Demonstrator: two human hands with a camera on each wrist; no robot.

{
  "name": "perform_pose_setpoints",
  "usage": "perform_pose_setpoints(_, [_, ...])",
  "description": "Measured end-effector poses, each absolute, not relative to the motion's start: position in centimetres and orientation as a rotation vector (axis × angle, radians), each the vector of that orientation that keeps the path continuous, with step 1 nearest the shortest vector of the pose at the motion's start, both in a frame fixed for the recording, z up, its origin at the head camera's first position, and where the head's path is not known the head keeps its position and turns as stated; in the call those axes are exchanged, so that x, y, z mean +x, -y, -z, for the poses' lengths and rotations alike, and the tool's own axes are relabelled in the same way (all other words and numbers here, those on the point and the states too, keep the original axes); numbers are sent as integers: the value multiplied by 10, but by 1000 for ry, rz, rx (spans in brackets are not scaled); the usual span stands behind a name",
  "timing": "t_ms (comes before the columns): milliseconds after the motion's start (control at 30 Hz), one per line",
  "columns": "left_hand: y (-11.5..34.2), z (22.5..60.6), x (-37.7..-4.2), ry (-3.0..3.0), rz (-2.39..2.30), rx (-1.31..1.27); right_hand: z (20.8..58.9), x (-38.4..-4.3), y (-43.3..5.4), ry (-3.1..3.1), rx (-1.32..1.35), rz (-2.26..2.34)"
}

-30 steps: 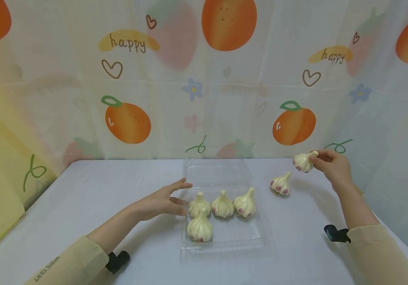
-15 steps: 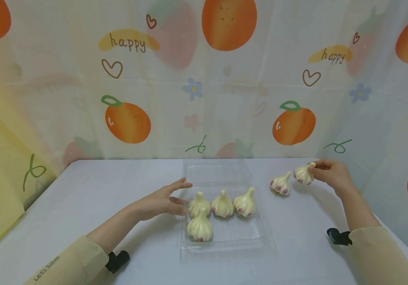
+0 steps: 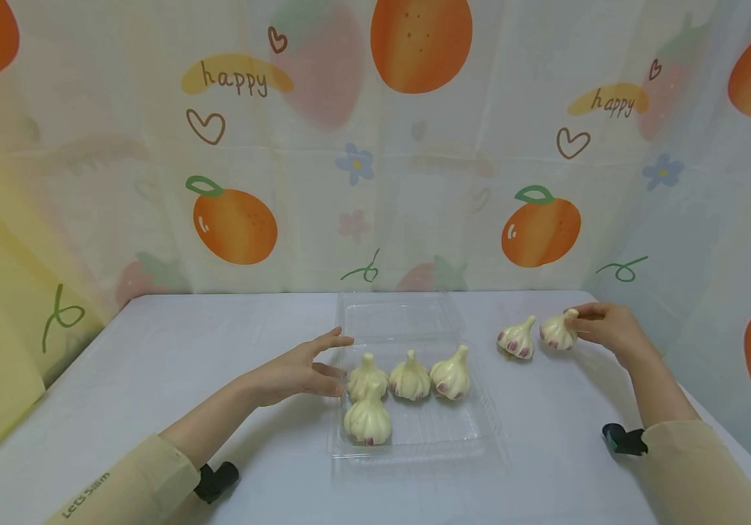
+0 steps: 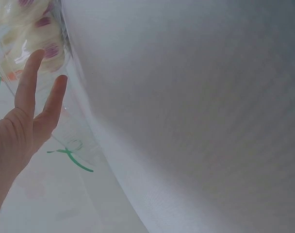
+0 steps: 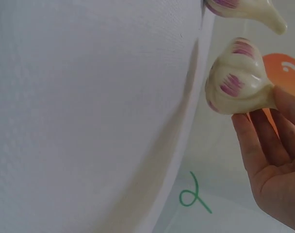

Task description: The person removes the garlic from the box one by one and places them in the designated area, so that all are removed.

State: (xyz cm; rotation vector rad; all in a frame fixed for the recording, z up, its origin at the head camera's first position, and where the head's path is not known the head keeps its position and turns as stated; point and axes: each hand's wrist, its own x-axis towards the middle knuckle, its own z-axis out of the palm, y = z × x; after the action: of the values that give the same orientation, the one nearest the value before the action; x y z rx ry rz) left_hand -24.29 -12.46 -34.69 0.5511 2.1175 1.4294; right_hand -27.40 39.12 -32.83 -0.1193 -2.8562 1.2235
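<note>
My right hand (image 3: 612, 328) pinches a garlic bulb (image 3: 558, 332) by its neck, low over the table's right side. In the right wrist view this bulb (image 5: 239, 80) shows purple streaks, with thumb and fingers around its stem end. A second garlic bulb (image 3: 517, 340) lies just left of it. My left hand (image 3: 300, 370) has its fingers spread at the left wall of a clear plastic box (image 3: 428, 426). Inside sit several garlic bulbs (image 3: 410, 378), a row at the back and one bulb (image 3: 367, 423) in front at the left. The left wrist view shows straight fingers (image 4: 53, 104) against the box side.
The box's clear lid (image 3: 398, 319) lies folded open toward the back of the white table (image 3: 218, 328). A fruit-printed cloth (image 3: 415, 182) hangs behind the table and along both sides. Black wrist cameras (image 3: 625, 439) sit below both forearms.
My right hand has lowered the held garlic bulb toward the table, beside the loose bulb. The left hand and the box have stayed where they were.
</note>
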Motion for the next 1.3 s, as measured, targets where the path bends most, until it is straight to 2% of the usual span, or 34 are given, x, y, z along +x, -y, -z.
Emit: perform_pose_setpoints(1300, [124,347,-243,-2116,-1432,545,334,-274,-386,2986,-84,-1062])
